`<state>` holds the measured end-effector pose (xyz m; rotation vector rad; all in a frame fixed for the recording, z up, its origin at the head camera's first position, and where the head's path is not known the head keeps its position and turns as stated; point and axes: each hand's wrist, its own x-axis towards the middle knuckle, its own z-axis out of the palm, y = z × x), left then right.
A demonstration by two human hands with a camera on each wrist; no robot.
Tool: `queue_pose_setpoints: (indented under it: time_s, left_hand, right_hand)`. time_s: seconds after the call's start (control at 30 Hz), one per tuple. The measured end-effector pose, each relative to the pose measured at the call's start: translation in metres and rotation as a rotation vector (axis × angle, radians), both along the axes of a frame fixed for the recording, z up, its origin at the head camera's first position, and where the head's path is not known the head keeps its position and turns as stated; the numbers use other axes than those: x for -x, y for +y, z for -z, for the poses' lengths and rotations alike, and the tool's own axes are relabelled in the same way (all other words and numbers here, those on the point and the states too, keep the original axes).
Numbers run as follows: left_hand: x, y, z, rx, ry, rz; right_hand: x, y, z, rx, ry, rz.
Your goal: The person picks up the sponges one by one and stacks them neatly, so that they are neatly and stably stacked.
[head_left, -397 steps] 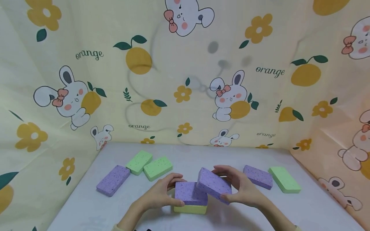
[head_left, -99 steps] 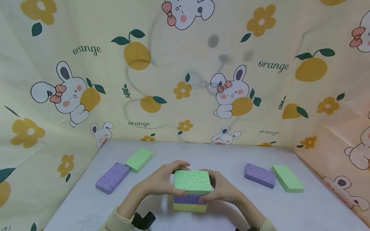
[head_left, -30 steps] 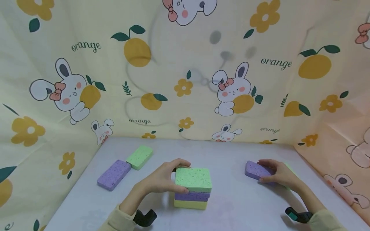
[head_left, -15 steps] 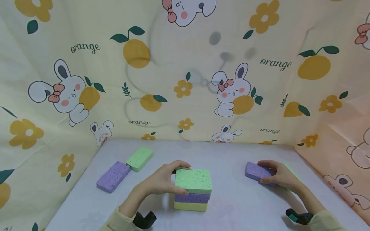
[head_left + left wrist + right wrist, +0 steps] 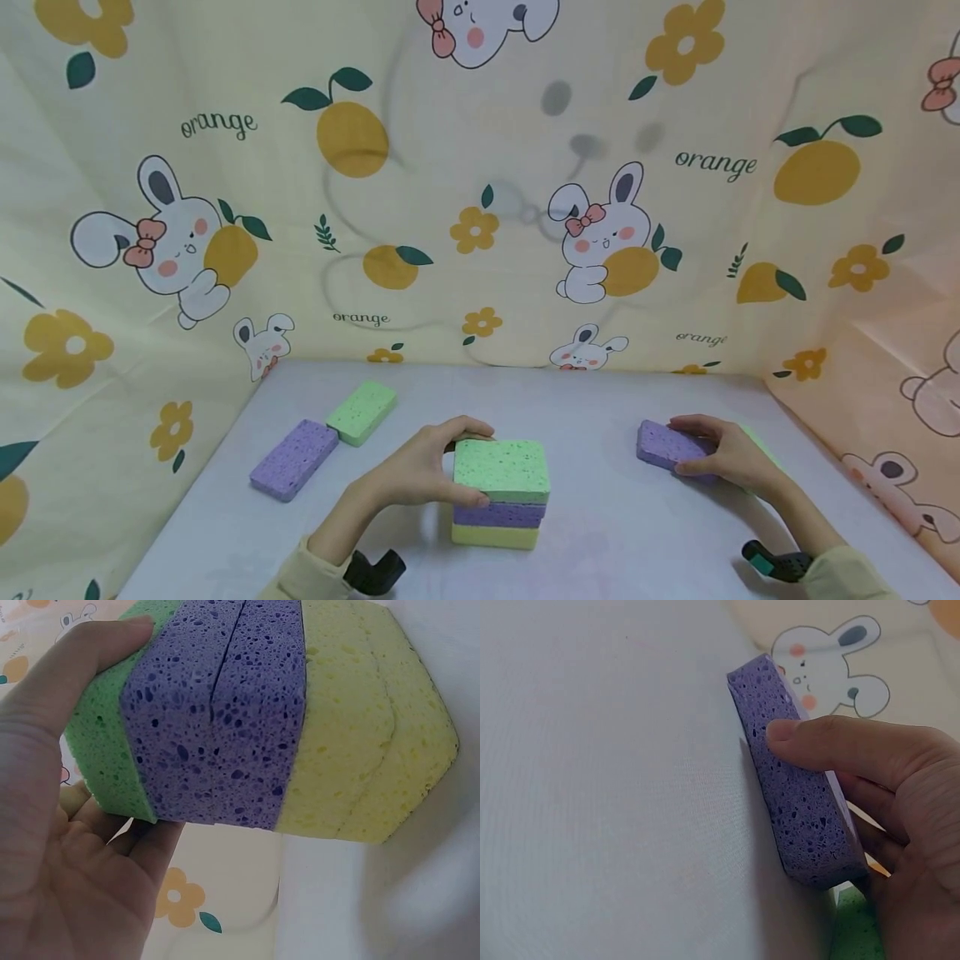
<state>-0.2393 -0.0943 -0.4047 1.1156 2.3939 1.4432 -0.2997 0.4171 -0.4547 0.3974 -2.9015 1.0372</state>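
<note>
Near the front middle of the table stands a stack of sponges: two yellow sponges at the bottom, two purple sponges above, and a green sponge on top. My left hand holds the green sponge at its left end, thumb on the near side and fingers behind. Off to the right, my right hand pinches a purple sponge lying on the table, thumb in front and fingers on the far side. Part of that sponge is hidden under the hand.
Another green sponge is mostly hidden behind my right hand. On the left lie a purple sponge and a green sponge, touching at a corner. A printed cloth walls the white table at the back and sides.
Since the earliest frame, the second purple sponge and a green sponge from the left have joined the stack. My right hand has moved to the right-hand purple sponge; both hands now stay still.
</note>
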Motion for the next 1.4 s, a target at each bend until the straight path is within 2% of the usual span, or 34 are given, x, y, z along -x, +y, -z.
queue_pose_setpoints:
  time_s: [0.8, 1.17, 1.4]
  left_hand:
    - [-0.0006, -0.0005, -0.0004, -0.021, -0.041, 0.004]
    - [0.0000, 0.0007, 0.0003, -0.039, -0.062, 0.017]
    - [-0.0010, 0.0007, 0.0002, -0.041, -0.064, 0.015]
  right_hand:
    - [0.0033, 0.0000, 0.0012, 0.009, -0.018, 0.014]
    - [-0.0022, -0.0040, -0.0027, -0.001, -0.005, 0.013]
    - [-0.0056, -0.0058, -0.0057, 0.029, -0.010, 0.004]
